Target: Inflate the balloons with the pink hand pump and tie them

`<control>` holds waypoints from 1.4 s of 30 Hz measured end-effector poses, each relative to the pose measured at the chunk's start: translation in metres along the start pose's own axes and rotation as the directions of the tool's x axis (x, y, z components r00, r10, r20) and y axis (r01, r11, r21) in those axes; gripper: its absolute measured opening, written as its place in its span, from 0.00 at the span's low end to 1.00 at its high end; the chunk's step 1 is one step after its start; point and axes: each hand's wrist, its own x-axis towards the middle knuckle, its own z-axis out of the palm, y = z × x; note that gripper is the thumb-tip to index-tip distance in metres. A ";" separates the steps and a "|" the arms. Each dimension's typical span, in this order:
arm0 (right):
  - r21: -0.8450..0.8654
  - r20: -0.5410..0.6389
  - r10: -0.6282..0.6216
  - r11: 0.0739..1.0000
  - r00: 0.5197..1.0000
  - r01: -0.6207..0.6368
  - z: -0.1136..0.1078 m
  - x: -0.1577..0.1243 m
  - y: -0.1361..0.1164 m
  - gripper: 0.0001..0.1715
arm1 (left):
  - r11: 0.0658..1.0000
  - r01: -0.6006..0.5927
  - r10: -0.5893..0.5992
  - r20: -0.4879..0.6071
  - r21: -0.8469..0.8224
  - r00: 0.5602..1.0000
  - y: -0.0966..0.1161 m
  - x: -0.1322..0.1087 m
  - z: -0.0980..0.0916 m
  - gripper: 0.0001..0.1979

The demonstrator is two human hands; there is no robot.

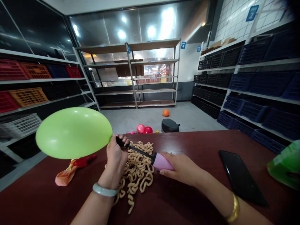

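A large inflated green balloon sits on the left, its neck at my left hand. That hand is closed around the black end of a hand balloon pump, and its fingers also lie against the balloon's neck. My right hand grips the pump's pink barrel. A black rod spans the gap between my hands. Under the pump lies a tangled heap of beige, rope-like strands. To the left, below the green balloon, are limp balloons, an orange one and a red one.
A black phone lies on the dark red table, with a green plastic bag at the right edge. Beyond, the floor holds red balloons, an orange balloon and a dark bag. Shelves with crates line the sides.
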 end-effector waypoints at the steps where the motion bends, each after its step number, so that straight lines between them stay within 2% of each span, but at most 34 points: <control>1: -0.004 -0.003 0.002 1.000 1.000 -0.002 0.001 0.000 0.001 0.31 | 1.000 0.012 -0.012 0.008 -0.003 1.000 -0.004 -0.003 0.001 0.11; 6: -0.003 -0.031 0.010 1.000 0.999 -0.010 0.005 0.002 0.003 0.35 | 0.996 0.095 -0.094 0.061 -0.005 0.994 -0.029 -0.029 0.008 0.10; 12: 0.054 -0.033 0.030 0.998 0.999 -0.028 0.006 0.004 0.002 0.34 | 0.977 0.204 -0.209 0.107 0.062 0.972 -0.055 -0.064 0.017 0.13; 17: 0.072 -0.041 0.024 0.997 0.999 -0.021 0.007 0.005 -0.004 0.34 | 0.985 0.160 -0.165 0.076 0.069 0.983 -0.055 -0.074 0.024 0.13; 24: 0.157 -0.045 0.000 0.988 0.999 0.007 0.011 0.006 -0.011 0.37 | 0.990 0.104 -0.110 0.068 0.093 0.992 -0.039 -0.061 0.024 0.12; 30: 0.108 -0.020 -0.005 0.994 1.000 0.007 0.011 0.005 -0.008 0.38 | 0.999 0.004 -0.005 0.021 0.033 1.000 -0.008 -0.023 0.011 0.08; 35: 0.088 -0.002 -0.026 0.996 1.000 0.026 0.010 0.004 -0.007 0.37 | 1.000 -0.022 0.022 -0.031 -0.002 0.999 0.020 0.007 -0.003 0.09; 38: 0.088 -0.010 -0.040 0.995 0.999 0.040 0.008 0.002 -0.006 0.37 | 0.999 -0.036 0.036 -0.044 -0.005 0.998 0.025 0.012 -0.007 0.08; 42: 0.074 -0.011 -0.043 0.996 0.999 0.043 0.005 0.000 -0.004 0.35 | 0.999 -0.043 0.042 -0.040 -0.020 0.998 0.019 0.008 -0.006 0.09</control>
